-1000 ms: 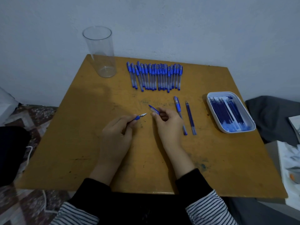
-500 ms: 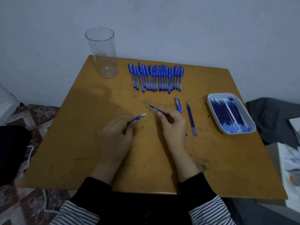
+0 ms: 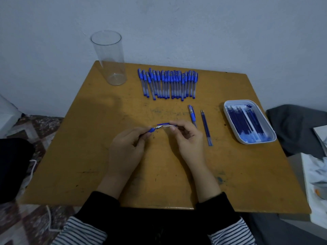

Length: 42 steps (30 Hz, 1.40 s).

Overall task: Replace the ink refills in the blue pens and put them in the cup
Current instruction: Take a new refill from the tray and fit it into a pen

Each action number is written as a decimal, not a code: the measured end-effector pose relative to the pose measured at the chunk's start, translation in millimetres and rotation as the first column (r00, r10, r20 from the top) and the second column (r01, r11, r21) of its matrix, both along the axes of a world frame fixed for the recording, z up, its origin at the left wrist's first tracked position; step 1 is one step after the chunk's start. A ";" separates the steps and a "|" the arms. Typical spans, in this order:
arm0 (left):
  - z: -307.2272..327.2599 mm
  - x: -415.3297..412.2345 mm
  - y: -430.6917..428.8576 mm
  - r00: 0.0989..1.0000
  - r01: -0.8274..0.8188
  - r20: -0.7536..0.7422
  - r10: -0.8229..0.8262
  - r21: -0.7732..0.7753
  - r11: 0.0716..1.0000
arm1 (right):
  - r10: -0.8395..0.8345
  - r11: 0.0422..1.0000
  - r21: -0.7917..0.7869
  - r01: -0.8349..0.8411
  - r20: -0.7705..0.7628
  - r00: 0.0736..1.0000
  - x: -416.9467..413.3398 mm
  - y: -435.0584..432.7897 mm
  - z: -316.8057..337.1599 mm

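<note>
From my remote seat, the job reads as barely begun: the clear cup (image 3: 108, 57) on the table's (image 3: 70, 147) far left corner holds nothing; the row of blue pens (image 3: 168, 84) lies just right of the cup, none of them opened, as far as I can see; farther right of the cup sit a pen cap (image 3: 192, 114), a loose refill (image 3: 206, 128) and the tray (image 3: 230, 105) of refills. One pen is apart in my grip, nearer me than the cup: my left hand (image 3: 127, 147) pinches the blue tip section (image 3: 155, 129), metal point outward; my right hand (image 3: 187, 138) pinches the clear barrel (image 3: 167, 127), a blue refill (image 3: 162, 123) jutting from its mouth; the two halves almost meet, not yet joined.
</note>
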<state>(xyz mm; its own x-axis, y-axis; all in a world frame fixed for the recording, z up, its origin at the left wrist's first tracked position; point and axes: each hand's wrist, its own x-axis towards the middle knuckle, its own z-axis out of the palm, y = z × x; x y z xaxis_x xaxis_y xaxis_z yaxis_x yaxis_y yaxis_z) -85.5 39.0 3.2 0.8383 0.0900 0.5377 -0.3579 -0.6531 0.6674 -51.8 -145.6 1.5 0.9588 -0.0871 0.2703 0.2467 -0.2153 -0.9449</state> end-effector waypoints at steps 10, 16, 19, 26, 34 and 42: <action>-0.9 1.9 -0.3 0.998 0.038 0.041 -0.040 0.068 0.997 | -0.019 0.999 0.038 0.020 -0.034 0.999 0.5 0.1 -1.3; 0.0 1.1 -1.7 0.997 0.051 0.054 -0.054 0.059 0.997 | 0.069 0.997 -0.028 -0.068 0.044 0.997 -3.3 4.0 3.3; -0.2 1.1 -3.3 0.997 0.040 0.066 -0.043 0.044 0.998 | 0.080 0.991 0.112 -0.077 -0.017 0.997 -6.1 8.8 5.9; -1.4 -0.5 -3.1 0.993 0.015 0.118 -0.017 0.018 1.000 | 0.073 0.907 0.419 -0.045 -0.050 0.996 -10.2 17.0 7.8; -5.6 1.1 -1.2 0.989 0.005 0.147 -0.006 0.006 1.000 | 0.122 0.904 0.416 -0.097 -0.035 0.992 -12.6 16.0 9.2; -9.6 3.8 -0.8 0.985 0.009 0.174 -0.008 -0.008 1.000 | 0.135 0.931 0.346 -0.120 -0.019 0.991 -13.4 13.4 9.4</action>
